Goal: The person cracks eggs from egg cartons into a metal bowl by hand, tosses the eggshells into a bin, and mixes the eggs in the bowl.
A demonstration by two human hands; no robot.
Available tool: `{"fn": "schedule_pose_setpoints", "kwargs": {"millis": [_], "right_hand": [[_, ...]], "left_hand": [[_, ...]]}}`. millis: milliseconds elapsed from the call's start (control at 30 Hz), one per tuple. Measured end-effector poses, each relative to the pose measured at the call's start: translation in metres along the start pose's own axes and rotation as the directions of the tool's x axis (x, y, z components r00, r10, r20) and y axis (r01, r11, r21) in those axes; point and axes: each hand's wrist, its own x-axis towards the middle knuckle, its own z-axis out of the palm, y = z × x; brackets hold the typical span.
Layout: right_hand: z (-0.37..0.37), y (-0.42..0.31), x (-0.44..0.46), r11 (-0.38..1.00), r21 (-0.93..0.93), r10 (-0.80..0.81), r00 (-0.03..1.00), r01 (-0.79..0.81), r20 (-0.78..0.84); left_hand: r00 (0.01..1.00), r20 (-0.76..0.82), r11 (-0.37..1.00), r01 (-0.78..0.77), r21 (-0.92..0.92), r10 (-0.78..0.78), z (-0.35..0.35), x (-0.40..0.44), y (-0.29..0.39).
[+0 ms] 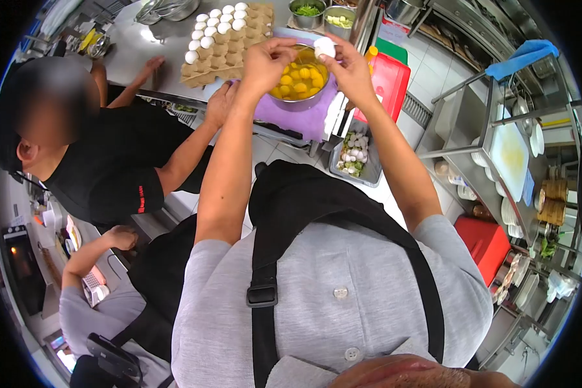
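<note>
In my right hand point(350, 72), a white eggshell point(324, 46) is pinched between thumb and fingers over the far right rim of a metal bowl. Several yellow yolks in clear egg white fill the bowl point(299, 103), which stands on a purple cloth point(304, 121). My left hand point(267, 63) is at the bowl's upper left, its fingertips drawn together above the rim; whatever they hold is hidden. Left of it lies a cardboard egg tray point(223, 64), with white eggs point(224, 28) in its far left cups and bare cups nearer me.
A co-worker in black point(110, 152) stands at my left, one hand beside my left forearm. Another person in grey point(103, 291) is behind them. A bin of shells and scraps point(355, 158) sits below the counter's right end, near a red lid point(389, 77). Small metal containers point(338, 21) stand beyond the bowl.
</note>
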Motion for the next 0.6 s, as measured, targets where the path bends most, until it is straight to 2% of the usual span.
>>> {"fn": "schedule_pose_setpoints", "kwargs": {"millis": [33, 133, 200, 267, 333, 367, 400, 433, 467, 533, 567, 600], "right_hand": [[-0.007, -0.010, -0.008, 0.994, 0.111, 0.021, 0.999, -0.017, -0.037], [-0.038, -0.045, -0.048, 0.988, 0.155, 0.036, 0.983, -0.008, -0.178], [-0.062, -0.052, -0.081, 0.997, 0.072, 0.016, 0.961, 0.005, -0.277], [-0.085, -0.031, -0.117, 0.997, 0.011, 0.080, 0.931, -0.082, -0.355], [-0.114, 0.014, -0.154, 0.890, -0.264, 0.286, 0.905, -0.373, -0.315], [-0.129, 0.037, -0.178, 0.737, -0.528, 0.312, 0.905, -0.423, -0.289], [-0.138, 0.050, -0.188, 0.521, -0.749, 0.332, 0.905, -0.410, -0.264], [-0.133, 0.041, -0.180, 0.608, -0.620, 0.352, 0.868, -0.496, -0.349], [-0.129, 0.037, -0.164, 0.690, -0.591, 0.324, 0.909, -0.418, -0.263], [-0.092, -0.027, -0.118, 0.823, -0.493, 0.259, 0.959, -0.283, -0.119], [-0.065, -0.051, -0.093, 0.925, -0.275, 0.255, 0.965, -0.261, -0.057], [-0.045, -0.048, -0.070, 0.939, -0.215, 0.276, 0.961, -0.267, 0.012]], "left_hand": [[1.000, 0.028, 0.996, 0.010, 0.093, -0.013, -0.002, -0.002, -0.008], [0.999, -0.019, 0.981, 0.050, 0.186, -0.048, 0.004, -0.016, -0.035], [0.999, -0.008, 0.966, 0.044, 0.253, -0.043, 0.006, -0.024, -0.037], [0.999, -0.041, 0.964, 0.026, 0.265, -0.015, 0.012, -0.034, -0.046], [0.984, -0.021, 0.891, -0.151, 0.429, 0.177, 0.015, -0.041, -0.055], [0.963, -0.002, 0.831, -0.232, 0.506, 0.270, 0.017, -0.045, -0.058], [0.955, 0.032, 0.778, -0.258, 0.572, 0.294, 0.021, -0.050, -0.058], [0.948, 0.063, 0.717, -0.279, 0.638, 0.313, 0.025, -0.057, -0.056], [0.943, 0.099, 0.652, -0.294, 0.699, 0.319, 0.028, -0.066, -0.054], [0.952, 0.113, 0.632, -0.276, 0.724, 0.286, 0.032, -0.079, -0.049], [0.953, 0.119, 0.620, -0.274, 0.735, 0.280, 0.034, -0.081, -0.046], [0.952, 0.118, 0.631, -0.276, 0.725, 0.282, 0.034, -0.082, -0.042]]}}
